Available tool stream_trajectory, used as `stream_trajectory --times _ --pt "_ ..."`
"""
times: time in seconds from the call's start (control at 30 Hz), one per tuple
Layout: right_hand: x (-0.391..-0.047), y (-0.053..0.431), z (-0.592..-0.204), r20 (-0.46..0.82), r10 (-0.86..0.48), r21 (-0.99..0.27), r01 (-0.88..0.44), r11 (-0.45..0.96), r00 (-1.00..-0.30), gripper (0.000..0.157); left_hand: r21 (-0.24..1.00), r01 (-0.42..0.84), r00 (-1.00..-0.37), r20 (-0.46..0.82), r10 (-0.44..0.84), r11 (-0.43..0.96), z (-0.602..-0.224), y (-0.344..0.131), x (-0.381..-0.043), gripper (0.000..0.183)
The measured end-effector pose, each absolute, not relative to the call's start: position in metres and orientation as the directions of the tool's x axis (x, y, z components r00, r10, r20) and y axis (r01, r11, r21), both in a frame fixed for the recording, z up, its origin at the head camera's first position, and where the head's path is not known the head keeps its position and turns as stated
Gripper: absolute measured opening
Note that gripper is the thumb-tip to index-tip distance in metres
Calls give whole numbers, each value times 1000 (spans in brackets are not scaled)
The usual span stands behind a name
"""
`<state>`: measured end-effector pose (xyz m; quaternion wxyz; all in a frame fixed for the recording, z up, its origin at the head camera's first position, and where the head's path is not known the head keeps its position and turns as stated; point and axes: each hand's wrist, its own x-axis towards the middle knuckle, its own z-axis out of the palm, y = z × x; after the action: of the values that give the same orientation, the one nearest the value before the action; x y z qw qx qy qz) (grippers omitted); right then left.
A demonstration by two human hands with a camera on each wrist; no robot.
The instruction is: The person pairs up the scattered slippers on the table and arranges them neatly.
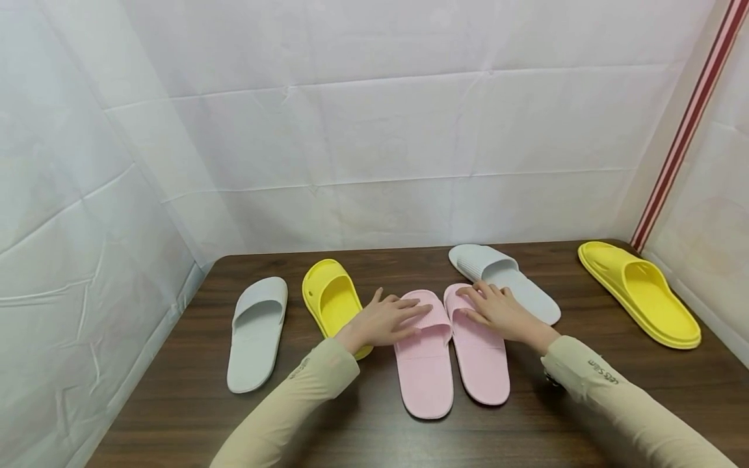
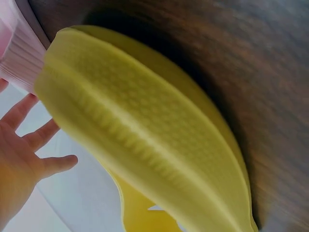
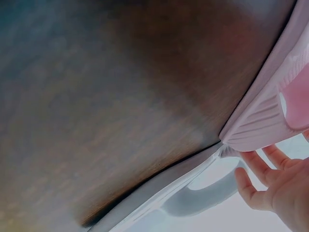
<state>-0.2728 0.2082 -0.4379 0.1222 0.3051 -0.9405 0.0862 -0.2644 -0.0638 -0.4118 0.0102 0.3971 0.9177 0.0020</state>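
Note:
Two pink slippers lie side by side at the middle of the table, toes pointing away. My left hand (image 1: pixel 383 320) reaches over the left pink slipper (image 1: pixel 427 383), its spread fingers lying across the strap. On the right pink slipper (image 1: pixel 482 370), the fingers of my right hand (image 1: pixel 497 311) rest on the strap near the toe. The right wrist view has this hand (image 3: pixel 285 188) with fingertips right at the ribbed pink strap (image 3: pixel 258 121). A yellow slipper (image 1: pixel 328 286) lies partly hidden under my left wrist and looms large (image 2: pixel 135 111) in the left wrist view.
A pale grey slipper (image 1: pixel 254 351) lies at the left of the dark wooden table (image 1: pixel 187 390). Another pale grey slipper (image 1: pixel 535 296) is angled behind my right hand. The second yellow slipper (image 1: pixel 661 305) sits at the far right. White sheeting (image 1: pixel 386 130) hangs around the table.

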Motion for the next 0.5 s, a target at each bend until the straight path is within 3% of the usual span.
stream_trajectory --times 0.5 --pt "-274 212 -437 268 -540 -76 -576 814 -798 35 -2 739 -673 -14 739 673 -413 -61 -268 51"
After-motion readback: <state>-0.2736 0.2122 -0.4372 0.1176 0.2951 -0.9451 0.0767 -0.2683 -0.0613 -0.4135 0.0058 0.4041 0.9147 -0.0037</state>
